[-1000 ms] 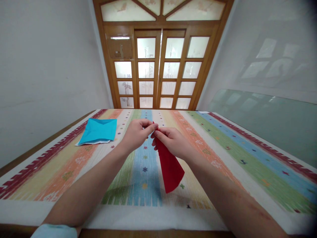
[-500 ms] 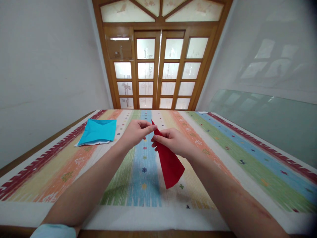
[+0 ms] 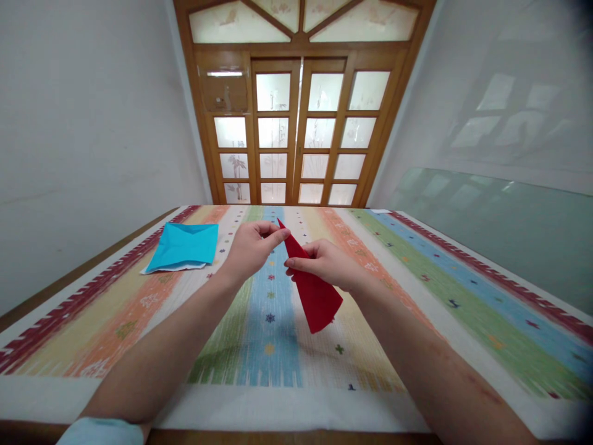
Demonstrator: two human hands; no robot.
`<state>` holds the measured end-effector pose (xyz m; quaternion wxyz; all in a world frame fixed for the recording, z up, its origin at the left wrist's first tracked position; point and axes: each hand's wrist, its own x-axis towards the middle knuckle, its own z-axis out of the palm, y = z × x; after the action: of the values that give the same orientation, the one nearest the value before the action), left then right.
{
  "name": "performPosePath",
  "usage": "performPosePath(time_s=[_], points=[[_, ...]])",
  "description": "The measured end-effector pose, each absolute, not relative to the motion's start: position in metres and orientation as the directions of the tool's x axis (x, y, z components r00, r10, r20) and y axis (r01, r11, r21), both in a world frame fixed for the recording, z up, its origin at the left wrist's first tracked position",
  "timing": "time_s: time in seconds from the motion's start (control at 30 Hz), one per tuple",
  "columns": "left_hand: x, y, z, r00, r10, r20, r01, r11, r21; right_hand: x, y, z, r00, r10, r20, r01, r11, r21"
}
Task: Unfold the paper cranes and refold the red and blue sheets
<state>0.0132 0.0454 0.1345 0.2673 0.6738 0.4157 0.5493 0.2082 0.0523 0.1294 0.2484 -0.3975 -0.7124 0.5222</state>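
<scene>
- Red paper [image 3: 314,290] is already folded into a long narrow triangle; I hold it in the air above the striped tablecloth [image 3: 463,290], in front of me, not touching the cloth.
- My left hand [image 3: 252,247] pinches the pointed top end between thumb and forefinger, closed tight on the paper.
- My right hand [image 3: 327,264] grips the middle of the paper, fingers closed around it.
- Blue folded paper [image 3: 184,246] lies finished-looking on the cloth, well apart to the left.
- The tip seems not yet fully creased, so I judge more folds remain.
- Compared with one second ago, the red paper is tilted more, its wide end is raised higher, and the tip is more exposed.
</scene>
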Motion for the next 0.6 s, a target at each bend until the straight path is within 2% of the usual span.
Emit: performPosePath(time_s=[0.2,0.43,0.6], points=[[0.014,0.048,0.132,-0.033,0.864,0.502,0.195,-0.487,0.851,0.217,0.053,0.135,-0.585,0.802,-0.118,0.389,0.149,-0.909],[0.010,0.050,0.134,-0.069,0.857,0.511,0.192,-0.491,0.850,0.219,0.056,0.134,-0.614,0.772,-0.163,0.396,0.123,-0.910],[0.006,0.056,0.133,-0.130,0.833,0.537,0.152,-0.518,0.841,0.219,0.057,0.133,-0.594,0.779,-0.200,0.464,0.129,-0.876]])
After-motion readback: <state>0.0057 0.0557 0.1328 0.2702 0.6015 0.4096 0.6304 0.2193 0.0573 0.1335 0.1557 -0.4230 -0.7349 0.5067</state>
